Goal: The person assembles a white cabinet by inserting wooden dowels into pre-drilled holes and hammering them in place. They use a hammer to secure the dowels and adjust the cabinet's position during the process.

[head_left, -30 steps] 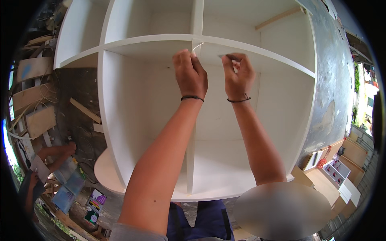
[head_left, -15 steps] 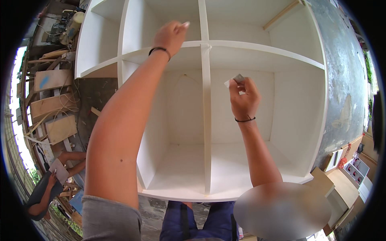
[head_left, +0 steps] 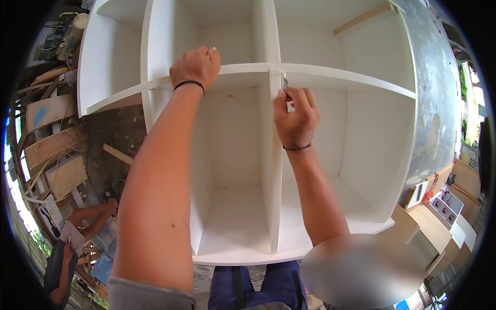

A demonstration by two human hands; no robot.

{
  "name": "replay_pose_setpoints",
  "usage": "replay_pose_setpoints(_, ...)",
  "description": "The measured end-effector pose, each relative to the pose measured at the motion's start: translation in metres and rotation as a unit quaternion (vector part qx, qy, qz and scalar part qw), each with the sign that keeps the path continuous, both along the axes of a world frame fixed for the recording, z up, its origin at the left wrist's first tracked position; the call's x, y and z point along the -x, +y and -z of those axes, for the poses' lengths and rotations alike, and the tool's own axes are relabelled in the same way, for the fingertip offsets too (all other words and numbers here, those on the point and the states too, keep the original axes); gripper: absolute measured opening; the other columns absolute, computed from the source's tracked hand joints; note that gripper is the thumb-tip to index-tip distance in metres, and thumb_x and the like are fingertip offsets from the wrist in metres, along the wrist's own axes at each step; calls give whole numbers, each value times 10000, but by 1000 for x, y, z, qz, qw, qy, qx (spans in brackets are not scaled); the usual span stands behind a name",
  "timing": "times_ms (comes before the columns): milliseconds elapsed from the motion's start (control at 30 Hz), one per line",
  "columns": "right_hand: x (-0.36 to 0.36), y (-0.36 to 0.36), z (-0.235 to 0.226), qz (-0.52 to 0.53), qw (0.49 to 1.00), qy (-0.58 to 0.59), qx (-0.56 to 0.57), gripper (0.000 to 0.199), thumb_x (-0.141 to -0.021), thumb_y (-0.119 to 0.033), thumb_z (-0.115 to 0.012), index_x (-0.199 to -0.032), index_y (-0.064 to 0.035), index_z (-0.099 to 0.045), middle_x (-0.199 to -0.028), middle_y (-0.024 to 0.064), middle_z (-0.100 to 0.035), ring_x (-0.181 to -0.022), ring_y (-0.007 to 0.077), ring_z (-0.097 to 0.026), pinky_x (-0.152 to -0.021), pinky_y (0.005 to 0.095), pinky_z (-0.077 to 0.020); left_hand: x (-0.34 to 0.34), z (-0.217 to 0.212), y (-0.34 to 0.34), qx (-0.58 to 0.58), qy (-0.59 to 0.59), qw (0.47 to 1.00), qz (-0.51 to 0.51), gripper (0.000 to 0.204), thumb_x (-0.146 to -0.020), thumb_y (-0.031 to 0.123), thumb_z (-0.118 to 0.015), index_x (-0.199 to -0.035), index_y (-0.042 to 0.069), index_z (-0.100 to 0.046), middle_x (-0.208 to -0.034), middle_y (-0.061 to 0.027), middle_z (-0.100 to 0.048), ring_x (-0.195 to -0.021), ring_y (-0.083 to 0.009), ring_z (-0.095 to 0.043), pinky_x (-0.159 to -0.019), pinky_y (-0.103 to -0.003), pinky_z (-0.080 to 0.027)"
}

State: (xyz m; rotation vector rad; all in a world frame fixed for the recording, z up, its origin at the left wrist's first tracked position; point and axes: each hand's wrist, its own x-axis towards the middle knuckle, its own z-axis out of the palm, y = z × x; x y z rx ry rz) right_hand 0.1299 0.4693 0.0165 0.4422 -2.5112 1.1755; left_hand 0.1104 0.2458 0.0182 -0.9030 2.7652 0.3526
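A large white cabinet carcass [head_left: 276, 165] with several open compartments lies in front of me. My right hand [head_left: 298, 116] is closed, pinching a small flat grey piece [head_left: 285, 81] between thumb and fingers. That piece is at the right side of the middle divider, by the joint with the cross board [head_left: 341, 77]; whether it is a scraper blade or a folded sheet is unclear. My left hand [head_left: 195, 67] is closed in a fist over the cross board, left of the joint. Its palm side is hidden, so anything inside it does not show.
Wood offcuts [head_left: 49, 111] and loose cables pile up at the left. A seated person [head_left: 72, 243] is at the lower left. A wooden strip [head_left: 118, 154] lies on the dark floor beside the cabinet. Boards and boxes [head_left: 431, 225] stand at the lower right.
My right hand has moved left and slightly up, bringing the grey piece to the divider joint. My left hand has shifted left and down toward the cross board. The view has shifted slightly.
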Motion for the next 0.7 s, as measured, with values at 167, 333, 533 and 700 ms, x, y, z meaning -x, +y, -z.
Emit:
replay_pose_setpoints(167, 0, 10, -13, 17, 999, -33, 11, 53, -808, -21, -697, -822, -49, -654, -745, 72, -631, -627, 213, -606, -553, 323, -476, 0, -6, -2, -3, -17, 1000, 10, 417, -963, 410, -358, -850, 127, -642, -868, -57, -685, -859, -267, -650, -739, -400, -512)
replay_pose_setpoints(333, 9, -3, -4, 28, 998, -58, 9, 49, -815, -35, -704, -822, -55, -660, -763, 59, -648, -599, 178, -576, -541, 294, -471, 4, -1, -5, -12, -10, 1000, 10, 390, -956, 408, -389, -803, 120, -602, -857, -64, -674, -842, -289, -636, -724, -417, -494)
replay_pose_setpoints(533, 20, -17, 3, 46, 998, -37, -3, 55, -813, -42, -709, -804, -57, -657, -735, 52, -632, -582, 172, -564, -505, 288, -456, 3, -1, -5, -8, -3, 1000, 9, 364, -950, 391, -411, -800, 118, -599, -839, -61, -669, -837, -284, -639, -709, -415, -497)
replay_pose_setpoints(700, 26, -22, 3, 50, 999, -14, 15, 61, -812, -39, -708, -793, -47, -650, -703, 56, -604, -560, 181, -556, -490, 298, -446, 3, -2, -3, -15, -3, 1000, 4, 333, -939, 374, -434, -803, 121, -604, -837, -52, -673, -821, -280, -642, -684, -415, -499)
